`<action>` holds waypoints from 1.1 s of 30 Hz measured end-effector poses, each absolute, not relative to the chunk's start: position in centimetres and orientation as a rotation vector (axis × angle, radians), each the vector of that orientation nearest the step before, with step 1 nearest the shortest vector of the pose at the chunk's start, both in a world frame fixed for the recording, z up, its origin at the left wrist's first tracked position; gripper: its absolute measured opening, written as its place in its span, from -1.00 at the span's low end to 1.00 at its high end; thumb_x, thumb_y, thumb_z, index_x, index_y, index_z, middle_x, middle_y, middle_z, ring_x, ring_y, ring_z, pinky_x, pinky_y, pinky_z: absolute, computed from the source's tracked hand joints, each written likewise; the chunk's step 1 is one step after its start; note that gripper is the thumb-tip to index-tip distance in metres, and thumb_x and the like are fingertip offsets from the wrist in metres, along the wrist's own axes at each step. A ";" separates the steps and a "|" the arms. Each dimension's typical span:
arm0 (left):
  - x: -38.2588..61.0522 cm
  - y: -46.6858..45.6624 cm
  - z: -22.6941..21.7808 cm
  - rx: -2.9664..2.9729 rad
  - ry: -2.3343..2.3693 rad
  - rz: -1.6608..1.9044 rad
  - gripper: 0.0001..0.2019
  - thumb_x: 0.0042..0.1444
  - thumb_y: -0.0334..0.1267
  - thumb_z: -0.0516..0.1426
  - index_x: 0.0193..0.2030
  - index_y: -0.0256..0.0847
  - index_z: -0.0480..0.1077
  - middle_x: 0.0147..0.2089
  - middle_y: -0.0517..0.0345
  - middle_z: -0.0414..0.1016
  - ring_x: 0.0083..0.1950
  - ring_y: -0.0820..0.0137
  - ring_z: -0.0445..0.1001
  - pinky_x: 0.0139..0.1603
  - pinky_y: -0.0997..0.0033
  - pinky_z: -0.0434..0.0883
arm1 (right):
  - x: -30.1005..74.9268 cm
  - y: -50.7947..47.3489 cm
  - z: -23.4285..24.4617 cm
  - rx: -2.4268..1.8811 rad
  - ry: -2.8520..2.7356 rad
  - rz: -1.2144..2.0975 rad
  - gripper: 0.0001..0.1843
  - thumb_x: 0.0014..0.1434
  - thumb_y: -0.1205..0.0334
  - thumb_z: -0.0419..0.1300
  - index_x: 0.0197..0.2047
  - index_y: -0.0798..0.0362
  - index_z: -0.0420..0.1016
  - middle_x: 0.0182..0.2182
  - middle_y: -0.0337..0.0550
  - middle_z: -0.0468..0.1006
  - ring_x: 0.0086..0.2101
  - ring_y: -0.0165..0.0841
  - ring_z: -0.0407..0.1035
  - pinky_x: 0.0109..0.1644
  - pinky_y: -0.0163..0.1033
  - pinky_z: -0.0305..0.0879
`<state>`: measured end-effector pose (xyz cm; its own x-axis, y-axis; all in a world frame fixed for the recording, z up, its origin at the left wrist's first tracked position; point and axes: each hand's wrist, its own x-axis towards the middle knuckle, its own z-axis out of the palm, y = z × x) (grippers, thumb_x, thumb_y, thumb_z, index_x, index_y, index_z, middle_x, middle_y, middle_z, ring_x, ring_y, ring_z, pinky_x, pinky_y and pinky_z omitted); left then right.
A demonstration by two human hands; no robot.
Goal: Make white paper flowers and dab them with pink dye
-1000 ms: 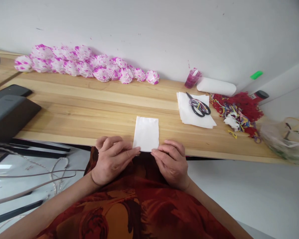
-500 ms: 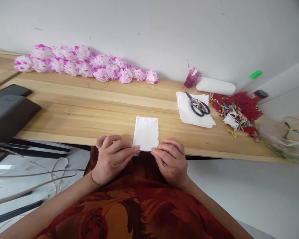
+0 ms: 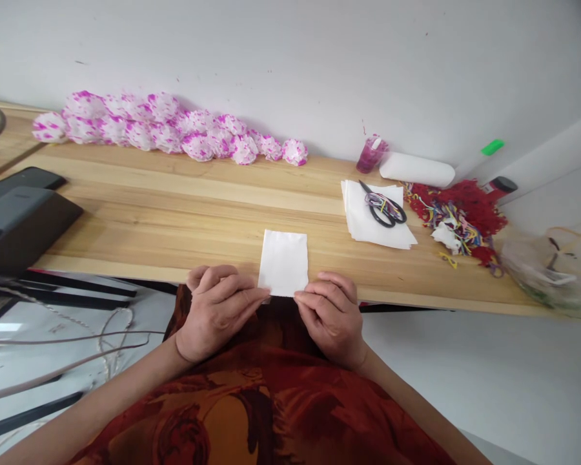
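Observation:
A white, roughly square piece of paper (image 3: pixel 283 261), like tissue, lies at the front edge of the wooden table. My left hand (image 3: pixel 221 307) pinches its near left corner between thumb and forefinger. At the near right corner, my right hand (image 3: pixel 333 316) pinches the paper in the same way. Both hands are closed, with the other fingers curled. To the right is a stack of white paper sheets (image 3: pixel 368 226), and on it rest black-handled scissors (image 3: pixel 392 218) with coloured threads across them.
Pink-spotted white paper balls (image 3: pixel 198 145) line the wall. At the back right stand a cup of purple liquid (image 3: pixel 370 157), a white roll (image 3: pixel 417 169), red and coloured threads (image 3: pixel 474 210) and a clear plastic bag (image 3: pixel 537 278). A dark grey device (image 3: pixel 33 219) sits left on the wooden table (image 3: pixel 174 206).
The view has shifted very slightly. Both hands keep their pinch on the paper's near corners, and the paper has hardly moved.

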<state>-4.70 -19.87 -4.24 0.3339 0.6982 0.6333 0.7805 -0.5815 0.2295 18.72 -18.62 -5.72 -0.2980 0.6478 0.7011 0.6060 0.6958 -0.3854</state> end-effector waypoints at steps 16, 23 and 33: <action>-4.6 -19.7 -3.2 -2.509 -1.209 -0.888 -0.93 0.18 -0.37 0.23 -0.19 -0.17 0.51 -0.28 0.20 0.59 -0.16 0.34 0.46 -0.07 0.31 0.33 | 18.6 -18.6 -5.5 -0.979 -1.994 0.044 -0.78 0.02 0.48 0.38 -0.32 0.00 0.50 -0.34 -0.22 0.60 -0.06 -0.19 0.40 0.01 -0.03 0.39; -4.5 -19.8 -3.6 -2.467 -1.279 -0.872 -0.94 0.11 -0.33 0.29 -0.28 -0.15 0.50 -0.34 0.24 0.56 -0.18 0.31 0.43 -0.08 0.30 0.32 | 18.4 -18.6 -5.2 -1.017 -1.974 0.066 -0.78 0.00 0.49 0.37 -0.40 0.01 0.46 -0.34 -0.21 0.58 -0.06 -0.19 0.39 0.03 -0.01 0.40; -4.2 -19.7 -4.0 -2.393 -1.445 -1.008 -0.91 0.06 -0.33 0.32 -0.29 -0.08 0.53 -0.38 0.22 0.51 -0.21 0.32 0.37 -0.11 0.29 0.30 | 18.3 -18.4 -5.0 -1.081 -1.968 0.093 -0.82 0.04 0.45 0.36 -0.35 0.01 0.49 -0.32 -0.18 0.58 -0.10 -0.21 0.41 0.08 -0.01 0.39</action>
